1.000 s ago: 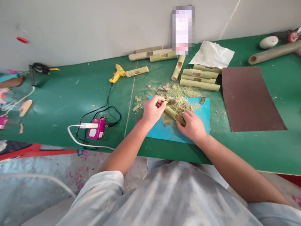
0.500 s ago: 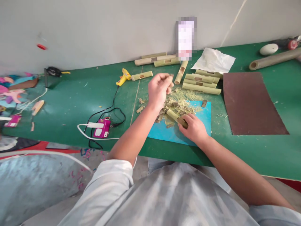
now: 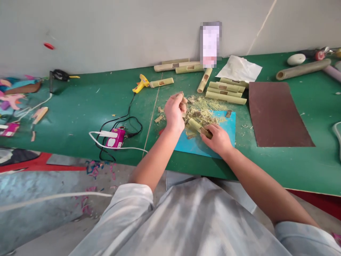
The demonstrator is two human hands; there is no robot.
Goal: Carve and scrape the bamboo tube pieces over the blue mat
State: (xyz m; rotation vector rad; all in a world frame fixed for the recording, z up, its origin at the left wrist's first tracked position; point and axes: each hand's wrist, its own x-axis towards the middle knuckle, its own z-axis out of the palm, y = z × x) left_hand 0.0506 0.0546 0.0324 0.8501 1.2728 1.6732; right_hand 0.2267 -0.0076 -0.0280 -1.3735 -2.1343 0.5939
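Note:
My right hand [image 3: 218, 139] is closed on the near end of a bamboo tube [image 3: 195, 125], which lies tilted over a blue sheet [image 3: 213, 151] with a notch in its upper side. My left hand [image 3: 175, 110] is raised to the left of the tube, fingers pinched around a small brownish piece [image 3: 182, 94]. Shavings and wood chips [image 3: 204, 111] are heaped between and beyond the hands, partly on the sheet.
Notched bamboo tubes [image 3: 226, 99] lie behind the shavings. A yellow glue gun [image 3: 141, 84] and a purple box [image 3: 115, 138] with cables are at left. A brown sheet [image 3: 279, 115] lies right. A blurred phone [image 3: 210, 44] leans on the wall.
My left hand has moved lower and slightly left, towards me, still pinching the small piece. My right hand remains on the tube. The camera view has shifted a little.

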